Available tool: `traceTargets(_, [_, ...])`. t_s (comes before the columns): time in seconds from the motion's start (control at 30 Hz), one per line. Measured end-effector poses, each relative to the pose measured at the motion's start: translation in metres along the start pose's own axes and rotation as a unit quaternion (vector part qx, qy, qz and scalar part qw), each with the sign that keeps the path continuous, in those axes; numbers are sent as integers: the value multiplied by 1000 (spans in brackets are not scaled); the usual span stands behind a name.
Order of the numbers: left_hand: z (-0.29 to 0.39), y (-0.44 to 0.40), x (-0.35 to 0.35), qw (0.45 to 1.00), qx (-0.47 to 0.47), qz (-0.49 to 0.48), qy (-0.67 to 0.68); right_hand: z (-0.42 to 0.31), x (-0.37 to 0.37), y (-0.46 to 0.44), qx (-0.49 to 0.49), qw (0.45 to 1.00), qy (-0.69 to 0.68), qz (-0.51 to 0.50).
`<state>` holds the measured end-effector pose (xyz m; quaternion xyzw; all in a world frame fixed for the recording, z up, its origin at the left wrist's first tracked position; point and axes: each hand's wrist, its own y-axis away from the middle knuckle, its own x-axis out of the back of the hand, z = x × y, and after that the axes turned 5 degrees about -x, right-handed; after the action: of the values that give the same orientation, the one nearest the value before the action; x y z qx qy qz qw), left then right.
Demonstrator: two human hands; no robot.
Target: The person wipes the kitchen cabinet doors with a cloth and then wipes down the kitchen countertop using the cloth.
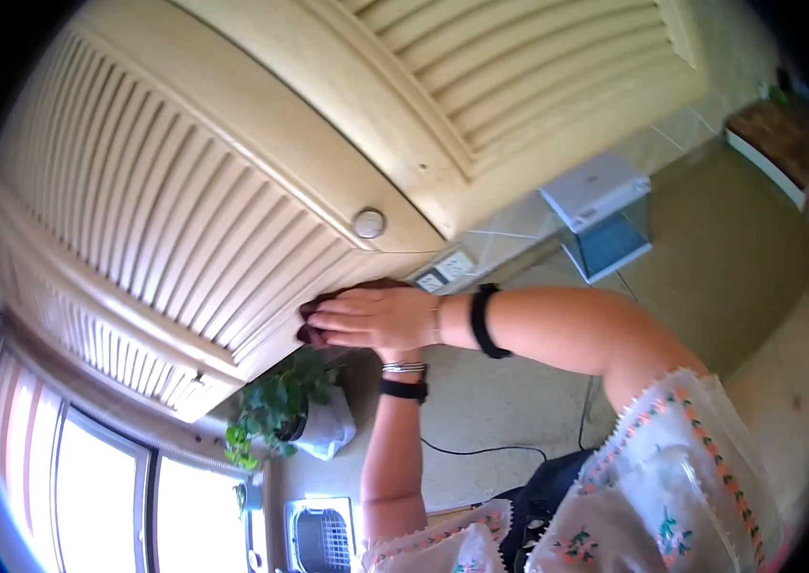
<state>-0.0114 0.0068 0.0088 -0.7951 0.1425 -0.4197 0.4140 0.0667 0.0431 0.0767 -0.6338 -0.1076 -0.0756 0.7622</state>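
A dark maroon cloth (312,334) is bunched against the lower edge of a cream louvred cabinet door (261,224). My right hand (383,317) lies over the cloth with its fingers close together, pressing it to the door. Beneath it is my left hand (401,355), of which little more than the wrist shows; its fingers are hidden. A round knob (368,223) sits on the door just above my hands. Black bands circle both wrists.
Another louvred door (529,76) is beside this one. Below are a potted plant (280,406), a wall socket (445,271), a small clear tank with a white lid (605,229), a sink (320,535), a black cable (481,450) and a bright window (99,487).
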Motion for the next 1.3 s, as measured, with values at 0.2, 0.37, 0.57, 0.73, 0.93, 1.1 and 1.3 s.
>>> traceTargets(0.2, [61, -20, 7, 999, -8, -11, 42, 46, 71, 19, 28, 996, 30, -77])
traceTargets(0.37, [110, -33, 38, 993, -1, 20, 114, 71, 130, 34, 27, 995, 27, -89])
traceTargets(0.57, [133, -53, 60, 975, -61, 88, 195, 94, 183, 43, 34, 987, 113, -108])
traceTargets(0.73, [130, -77, 85, 975, -73, 128, 164, 101, 201, 24, 41, 987, 129, -84])
traceTargets(0.93, [118, -130, 114, 977, -66, 163, 121, 111, 206, -33, 37, 986, 158, -27])
traceTargets(1.1, [130, -122, 105, 975, -31, 166, 144, 109, 201, -26, 33, 991, 126, -10])
traceTargets(1.3, [148, -84, 78, 984, -13, 93, 153, 98, 191, 14, 23, 993, 111, -45])
